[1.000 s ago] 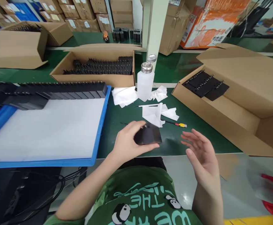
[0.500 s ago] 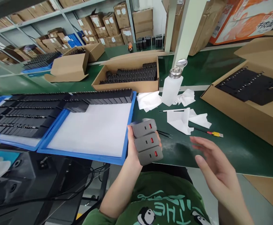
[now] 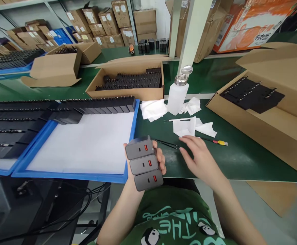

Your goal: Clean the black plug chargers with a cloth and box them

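Three dark grey charger blocks [image 3: 143, 164], each with a red port and a small black slot, are stacked in my left hand [image 3: 161, 160], whose fingers wrap around their far side. My right hand [image 3: 198, 158] is over the green bench, thumb and fingers apart, with nothing in it. Its fingertips are beside the end of black tweezers [image 3: 166, 143] and just in front of a white wipe [image 3: 184, 128]. A cable with a yellow plug [image 3: 222, 143] lies farther right.
At left, a blue-rimmed tray [image 3: 71, 176] holds black blocks along its back. Behind stand an open carton [image 3: 125, 93] of black parts and a white pump bottle [image 3: 177, 98]. A large open carton [image 3: 260, 136] is at right.
My right hand has moved left and away from my body, towards the tweezers. My left hand still holds the blocks, now lower left in view. The whole view has shifted to the right.
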